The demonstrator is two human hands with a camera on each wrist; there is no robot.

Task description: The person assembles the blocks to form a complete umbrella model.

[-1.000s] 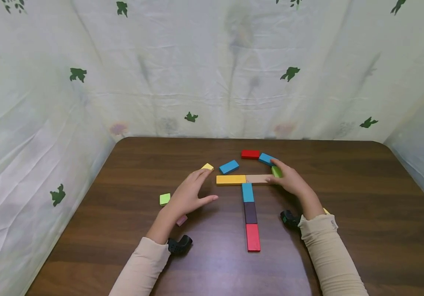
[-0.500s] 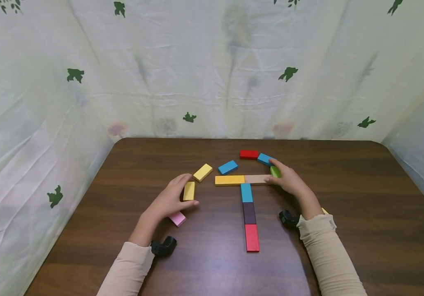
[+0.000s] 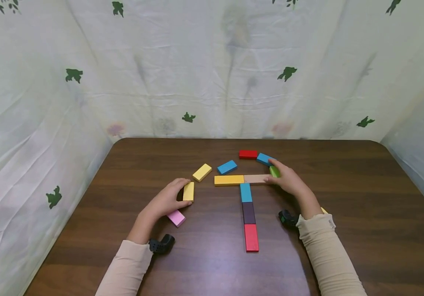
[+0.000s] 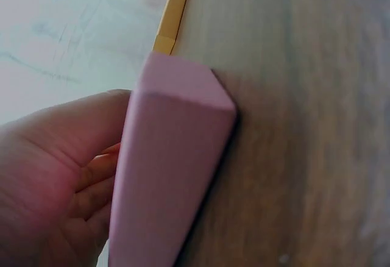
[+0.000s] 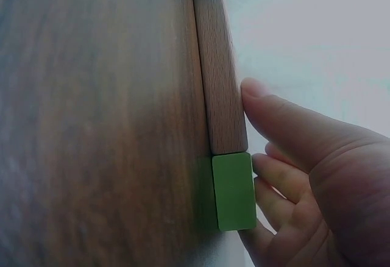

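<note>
Little is changed since half a second ago: the yellow block [image 3: 188, 191] is still pinched in the curled left hand [image 3: 165, 200] on the tabletop [image 3: 345, 185], drawn back only slightly, with the pink block [image 3: 176, 218] just beside the palm. The green block [image 3: 274, 171] is kept pressed by the right hand [image 3: 287, 181], fingers nearly straight, at the wooden block [image 3: 257, 179]. Only in the right wrist view are the green block [image 5: 234, 191] and wooden block [image 5: 222, 72] seen touching end to end, fingers [image 5: 277, 178] laid along them.

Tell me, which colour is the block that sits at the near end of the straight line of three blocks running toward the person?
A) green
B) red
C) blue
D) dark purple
B: in the head view the red block ends the line nearest the person, with the dark purple block and then the blue block beyond it.
</note>
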